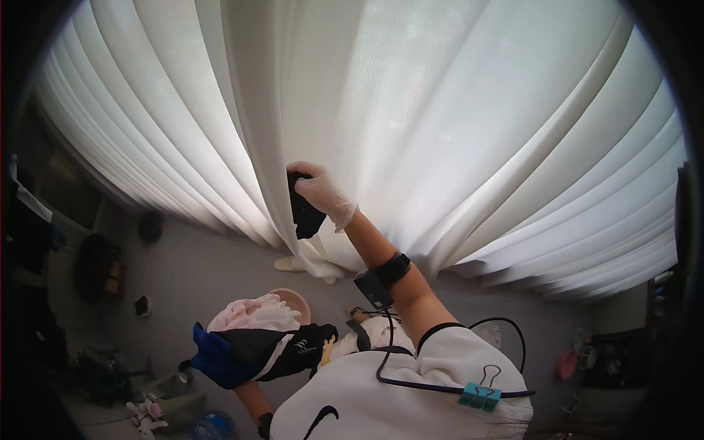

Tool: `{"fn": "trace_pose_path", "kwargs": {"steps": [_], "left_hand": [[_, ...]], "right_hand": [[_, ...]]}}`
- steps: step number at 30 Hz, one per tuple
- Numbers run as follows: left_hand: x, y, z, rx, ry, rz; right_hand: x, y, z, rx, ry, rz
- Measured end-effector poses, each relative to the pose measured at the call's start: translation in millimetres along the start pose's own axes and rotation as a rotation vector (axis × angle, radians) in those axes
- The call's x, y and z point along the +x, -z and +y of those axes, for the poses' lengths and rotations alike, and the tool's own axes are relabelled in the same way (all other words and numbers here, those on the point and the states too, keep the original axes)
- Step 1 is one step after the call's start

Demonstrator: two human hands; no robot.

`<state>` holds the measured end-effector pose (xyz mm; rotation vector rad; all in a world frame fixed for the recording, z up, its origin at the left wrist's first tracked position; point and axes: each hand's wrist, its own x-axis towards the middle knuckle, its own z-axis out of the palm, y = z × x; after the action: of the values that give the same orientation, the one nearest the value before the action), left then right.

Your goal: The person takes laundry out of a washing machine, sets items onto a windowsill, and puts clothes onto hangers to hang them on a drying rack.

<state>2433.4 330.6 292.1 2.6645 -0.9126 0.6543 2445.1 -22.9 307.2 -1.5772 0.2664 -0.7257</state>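
White curtains (411, 95) hang in folds across the upper view. My right hand (320, 192), in a thin pale glove, is closed on a black cloth (304, 216) at the edge of a curtain fold. On my left forearm, low in the view, lies a bundle of clothes: a blue and black garment (231, 356) and a pale pink and white one (253, 314). The bundle hides my left hand, so its fingers do not show.
A pinkish basin (293, 302) stands on the grey floor behind the bundle. A small white-rimmed dark object (143, 306) lies at the left. Bottom left are a plush toy (147, 416) and a blue bottle (213, 425). A cable runs from my right arm.
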Motion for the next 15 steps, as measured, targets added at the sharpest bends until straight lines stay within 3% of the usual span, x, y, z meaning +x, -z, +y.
{"fn": "trace_pose_path", "kwargs": {"steps": [1,4,7,9,11,13,15], "left_hand": [[1.0,-0.7,-0.1,-0.020,-0.024,-0.020],[2.9,-2.1,2.4,-0.077,-0.093,-0.077],[4.0,-0.9,4.8,-0.104,-0.132,-0.109],[5.2,-0.5,5.6,-0.099,-0.125,-0.103],[3.3,-0.1,4.8,-0.069,-0.095,-0.062],[-1.5,2.3,-0.5,-0.027,-0.055,-0.006],[-7.5,7.8,-6.9,0.007,-0.023,0.048]], "right_hand": [[-5.0,10.9,-1.3,0.043,-0.066,0.012],[-27.1,51.9,-11.8,0.079,0.053,0.201],[-54.4,107.5,-22.3,0.252,0.228,0.718],[-72.9,155.4,-27.0,0.180,0.395,1.066],[-94.3,199.9,-37.5,0.006,0.433,1.274],[-99.4,218.5,-48.7,0.016,0.389,1.271],[-99.3,224.4,-51.0,0.027,0.244,1.106]]}}
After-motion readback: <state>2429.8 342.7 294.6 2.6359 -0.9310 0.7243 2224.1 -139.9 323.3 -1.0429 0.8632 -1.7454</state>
